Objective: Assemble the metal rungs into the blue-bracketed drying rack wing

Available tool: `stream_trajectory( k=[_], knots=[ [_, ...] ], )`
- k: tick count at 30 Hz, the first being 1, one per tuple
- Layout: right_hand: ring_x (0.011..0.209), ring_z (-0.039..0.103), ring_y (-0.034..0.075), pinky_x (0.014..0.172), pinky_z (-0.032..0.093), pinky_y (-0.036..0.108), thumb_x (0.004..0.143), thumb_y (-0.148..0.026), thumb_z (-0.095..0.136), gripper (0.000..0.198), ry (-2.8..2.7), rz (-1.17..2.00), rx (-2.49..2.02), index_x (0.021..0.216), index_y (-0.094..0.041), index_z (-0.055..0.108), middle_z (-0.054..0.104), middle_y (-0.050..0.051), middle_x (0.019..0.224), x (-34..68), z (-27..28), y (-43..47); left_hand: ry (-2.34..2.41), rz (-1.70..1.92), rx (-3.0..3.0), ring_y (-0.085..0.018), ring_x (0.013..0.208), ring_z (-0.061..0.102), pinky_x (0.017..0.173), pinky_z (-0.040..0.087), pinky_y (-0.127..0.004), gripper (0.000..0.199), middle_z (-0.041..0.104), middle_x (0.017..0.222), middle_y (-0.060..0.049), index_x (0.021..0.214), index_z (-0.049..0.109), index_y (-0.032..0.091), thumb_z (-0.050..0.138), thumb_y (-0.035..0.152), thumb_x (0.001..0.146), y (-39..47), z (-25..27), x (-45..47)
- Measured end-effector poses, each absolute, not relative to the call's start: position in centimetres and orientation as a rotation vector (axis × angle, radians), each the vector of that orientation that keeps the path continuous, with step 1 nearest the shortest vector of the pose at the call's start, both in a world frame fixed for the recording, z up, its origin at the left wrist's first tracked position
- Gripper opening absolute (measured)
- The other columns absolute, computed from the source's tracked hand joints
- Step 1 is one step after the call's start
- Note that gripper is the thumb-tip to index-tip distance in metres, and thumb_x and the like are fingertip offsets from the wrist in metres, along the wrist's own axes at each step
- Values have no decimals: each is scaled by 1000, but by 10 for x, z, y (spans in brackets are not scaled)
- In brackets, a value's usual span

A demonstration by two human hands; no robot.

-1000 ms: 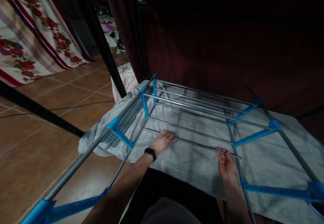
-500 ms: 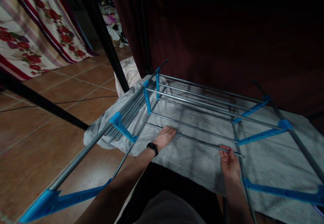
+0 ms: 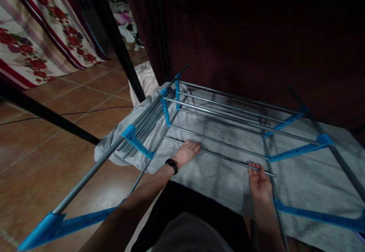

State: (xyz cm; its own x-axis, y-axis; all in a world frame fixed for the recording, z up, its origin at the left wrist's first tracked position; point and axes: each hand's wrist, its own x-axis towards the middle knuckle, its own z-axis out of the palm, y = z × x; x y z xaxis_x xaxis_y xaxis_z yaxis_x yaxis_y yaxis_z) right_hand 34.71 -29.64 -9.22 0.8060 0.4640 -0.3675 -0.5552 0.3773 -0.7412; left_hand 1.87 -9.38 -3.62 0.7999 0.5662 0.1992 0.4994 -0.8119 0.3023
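A loose grey metal tube (image 3: 222,156) lies crosswise in front of me, between the two side frames of a rack (image 3: 216,112) made of metal tubes and blue plastic brackets. My left hand (image 3: 187,152) is closed over the tube's left part, palm down, a dark band on the wrist. Near the tube's right end, my right hand (image 3: 259,178) holds it from below, palm up, fingers curled round it. The tube's left end sits close to the left frame, its right end at the right frame. I cannot tell whether either end touches.
Several loose tubes (image 3: 151,124) lie bundled behind the left frame on the grey cloth (image 3: 219,191). Blue brackets (image 3: 316,214) jut out at the lower right. Dark posts (image 3: 119,43) stand at the left, over a tiled floor (image 3: 71,157). A dark red curtain (image 3: 228,46) hangs behind.
My left hand has shifted very slightly to the right along the tube. Otherwise the hands and rack stay almost as they were; the view has tilted a little.
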Motion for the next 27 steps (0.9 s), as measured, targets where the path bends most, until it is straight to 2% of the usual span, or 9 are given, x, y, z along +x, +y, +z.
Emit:
stream_trajectory(
  k=[3, 7, 10, 17, 22, 27],
  knots=[
    [95, 74, 17, 107, 58, 38, 78, -23, 75, 7, 105, 664, -971, 84, -22, 71, 75, 1, 90, 349, -92, -296, 817, 432, 2756, -26, 107, 56, 102, 42, -42, 37, 65, 108, -9, 127, 61, 20, 34, 38, 111, -95, -35, 18],
    [92, 74, 16, 102, 59, 34, 70, -16, 75, 13, 111, 677, -941, 81, -22, 70, 75, 1, 87, 351, -92, -296, 801, 411, 2757, -25, 106, 55, 103, 41, -41, 39, 64, 109, -8, 128, 60, 21, 26, 20, 109, -96, -33, 17],
    [89, 73, 15, 103, 59, 36, 67, -12, 74, 15, 103, 659, -932, 77, -21, 67, 74, 0, 85, 352, -93, -297, 806, 305, 2803, -25, 110, 54, 105, 40, -41, 43, 65, 112, -8, 129, 60, 23, 26, 11, 105, -97, -30, 16],
    [90, 73, 14, 109, 56, 39, 72, -17, 79, 15, 40, 663, -934, 78, -20, 66, 72, 0, 87, 350, -96, -296, 799, 199, 2912, -25, 110, 57, 105, 40, -41, 38, 66, 115, -9, 128, 60, 22, 35, 11, 103, -95, -31, 17],
    [87, 73, 13, 98, 61, 34, 75, -22, 83, 18, 11, 634, -947, 81, -20, 65, 73, -1, 85, 342, -89, -291, 795, 249, 2931, -24, 112, 60, 105, 43, -41, 43, 67, 118, -9, 136, 56, 23, 36, 8, 100, -92, -35, 15],
    [82, 72, 12, 89, 62, 29, 72, -24, 87, 24, 45, 613, -931, 79, -21, 65, 72, -3, 81, 334, -81, -285, 768, 272, 3011, -23, 113, 61, 105, 45, -42, 36, 68, 116, -8, 129, 59, 23, 38, 11, 101, -90, -35, 12]
  ],
)
